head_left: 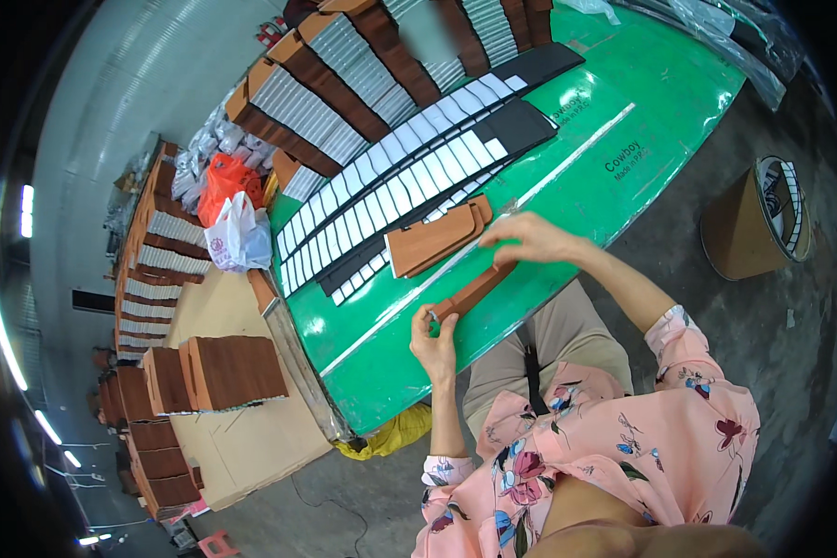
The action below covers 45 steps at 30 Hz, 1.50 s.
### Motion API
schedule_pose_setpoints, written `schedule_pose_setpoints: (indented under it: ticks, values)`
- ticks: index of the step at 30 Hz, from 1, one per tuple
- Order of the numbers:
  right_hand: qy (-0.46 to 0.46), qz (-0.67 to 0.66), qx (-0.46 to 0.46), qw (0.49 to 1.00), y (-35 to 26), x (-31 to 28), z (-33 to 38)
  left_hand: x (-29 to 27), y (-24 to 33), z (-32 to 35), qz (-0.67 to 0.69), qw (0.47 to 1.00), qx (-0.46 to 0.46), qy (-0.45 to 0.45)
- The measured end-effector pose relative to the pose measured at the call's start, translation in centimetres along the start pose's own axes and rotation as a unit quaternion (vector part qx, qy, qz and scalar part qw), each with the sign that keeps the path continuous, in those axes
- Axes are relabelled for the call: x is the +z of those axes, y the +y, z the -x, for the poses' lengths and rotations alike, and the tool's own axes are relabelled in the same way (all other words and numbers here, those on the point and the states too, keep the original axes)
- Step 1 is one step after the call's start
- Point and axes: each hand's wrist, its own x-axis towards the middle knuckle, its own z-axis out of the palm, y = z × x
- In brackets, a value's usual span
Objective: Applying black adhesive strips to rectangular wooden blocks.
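Note:
Between my two hands, a long brown leather-like piece (477,292) slants over the near edge of the green table (381,372). My left hand (432,342) is closed around its lower left end, thumb along the side. At the upper right end, the fingers of my right hand (530,240) bend down onto the piece, thumb and fingers gripping it. Just beyond lies a small pile of tan-brown flat pieces (442,237) with rounded ends. Past that pile stretch overlapping rows of black strips with white patches (391,197).
Tall stacks of brown and white pieces (344,84) line the table's far side. A white plastic bag (239,232) and a red bag (225,186) sit at the left. Brown stacks (237,372) rest on a cardboard-topped surface. To the right stands a round brown bin (744,228).

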Motion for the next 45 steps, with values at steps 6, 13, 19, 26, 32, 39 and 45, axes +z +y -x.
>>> schedule_pose_setpoints:
  ticks: [6, 13, 19, 26, 32, 39, 45]
  values:
    - [0.113, 0.216, 0.107, 0.964, 8.0, -6.7, -5.4, 1.3, -2.0, 1.1, -0.078, 0.995, 0.064, 0.000]
    - [0.017, 0.333, 0.074, 0.940, 13.2, -8.6, -10.5, 1.1, -1.8, 1.2, -0.088, 0.995, 0.036, -0.008]
    - [-0.087, 0.352, 0.083, 0.928, 13.6, -9.0, -12.7, 1.3, -2.1, 1.0, -0.104, 0.992, 0.076, -0.002]
    - [-0.061, 0.454, -0.103, 0.883, 15.3, -8.2, -11.7, 1.5, -1.7, 0.8, -0.102, 0.992, 0.069, 0.004]
    - [0.023, 0.424, -0.089, 0.901, 15.1, -8.0, -11.1, 1.4, -1.5, 0.8, -0.110, 0.991, 0.072, -0.003]
    - [0.029, 0.379, 0.117, 0.918, 13.9, -7.9, -12.4, 1.6, -1.6, 0.6, -0.116, 0.989, 0.089, 0.007]
    - [0.175, 0.264, 0.268, 0.910, 12.3, -8.1, -12.0, 1.8, -1.9, 0.6, -0.114, 0.989, 0.097, 0.007]
